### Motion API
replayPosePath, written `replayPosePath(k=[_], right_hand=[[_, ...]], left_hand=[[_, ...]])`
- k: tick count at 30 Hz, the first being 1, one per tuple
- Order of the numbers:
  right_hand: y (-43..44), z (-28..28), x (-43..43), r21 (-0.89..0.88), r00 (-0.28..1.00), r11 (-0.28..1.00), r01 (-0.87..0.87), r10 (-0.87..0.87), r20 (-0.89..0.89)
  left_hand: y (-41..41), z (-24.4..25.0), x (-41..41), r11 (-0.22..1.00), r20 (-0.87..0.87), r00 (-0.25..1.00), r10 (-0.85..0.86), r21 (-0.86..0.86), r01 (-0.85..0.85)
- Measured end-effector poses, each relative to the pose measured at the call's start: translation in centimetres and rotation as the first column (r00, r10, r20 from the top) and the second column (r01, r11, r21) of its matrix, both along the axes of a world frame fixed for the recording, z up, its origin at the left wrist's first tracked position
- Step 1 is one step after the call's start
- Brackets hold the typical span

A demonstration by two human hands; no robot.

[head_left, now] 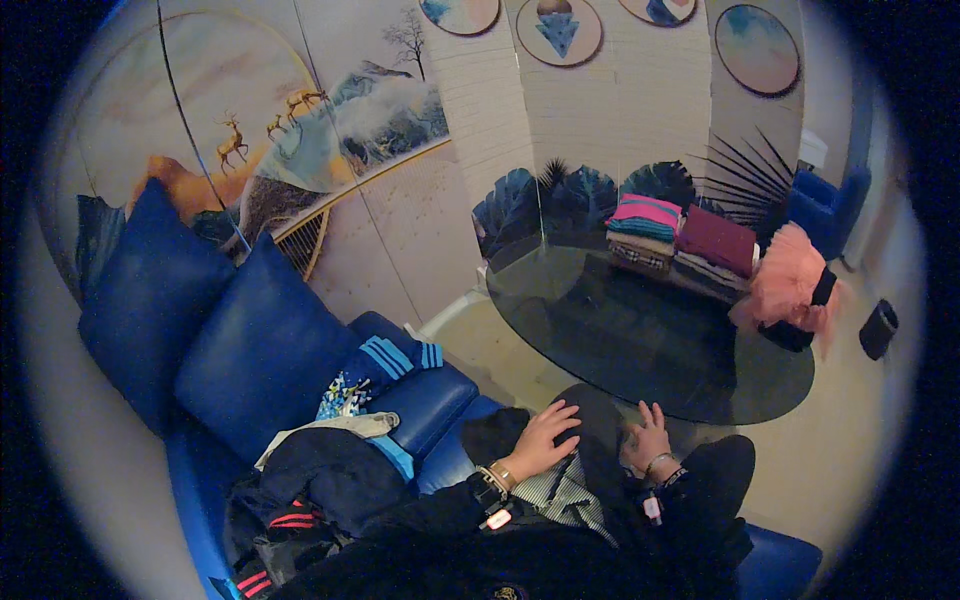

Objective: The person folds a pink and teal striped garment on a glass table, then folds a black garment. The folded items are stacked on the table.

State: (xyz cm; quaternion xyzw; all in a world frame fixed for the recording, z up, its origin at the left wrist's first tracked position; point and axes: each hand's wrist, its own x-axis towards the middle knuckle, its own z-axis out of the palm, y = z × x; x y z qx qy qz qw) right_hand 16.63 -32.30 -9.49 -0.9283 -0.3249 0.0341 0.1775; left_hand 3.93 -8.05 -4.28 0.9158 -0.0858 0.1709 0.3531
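Observation:
My left hand [541, 442] rests palm down on my dark-trousered thigh, its fingers spread and nothing in it. Between my legs my right hand [649, 441] hangs with its fingers apart, and I see no object in it. A grey striped cloth [559, 491] lies across my lap, just below my left hand. Dark clothing with red stripes [300, 517] is heaped on the blue sofa to the left. Beside that heap are a pale garment [337, 431], a patterned blue and white cloth [343, 396] and a navy garment with light blue stripes [388, 356].
An oval dark glass table [600, 330] stands before me. Folded clothes in two stacks, one topped by pink cloth [646, 210], the other by maroon cloth [716, 240], sit at its far side. A peach tulle skirt [791, 277] hangs over its right edge. Blue cushions [255, 352] lean on the sofa.

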Motion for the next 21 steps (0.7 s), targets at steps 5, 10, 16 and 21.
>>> replayPosePath(k=[5, 10, 16, 21], right_hand=[[-0.6, -0.9, 0.6, -0.043, 0.997, 0.999, -0.032, 0.035, 0.067], [-0.2, -1.0, 0.7, 0.041, 0.997, 0.999, -0.030, 0.027, 0.073], [-0.3, -1.1, 1.0, 0.082, 0.996, 0.997, -0.015, 0.007, 0.094], [0.1, -0.3, 0.5, 0.092, 0.999, 0.996, 0.000, -0.004, 0.043]], left_hand=[[-0.2, -0.4, 0.7, 1.000, 0.039, 0.999, -0.009, -0.012, 0.009], [0.2, -0.7, 0.9, 1.000, 0.043, 0.999, -0.003, -0.024, 0.004], [0.1, -0.3, 1.1, 0.999, 0.035, 0.999, -0.010, -0.035, 0.011], [0.1, -0.6, 1.0, 0.999, 0.019, 1.000, 0.004, -0.047, -0.004]])
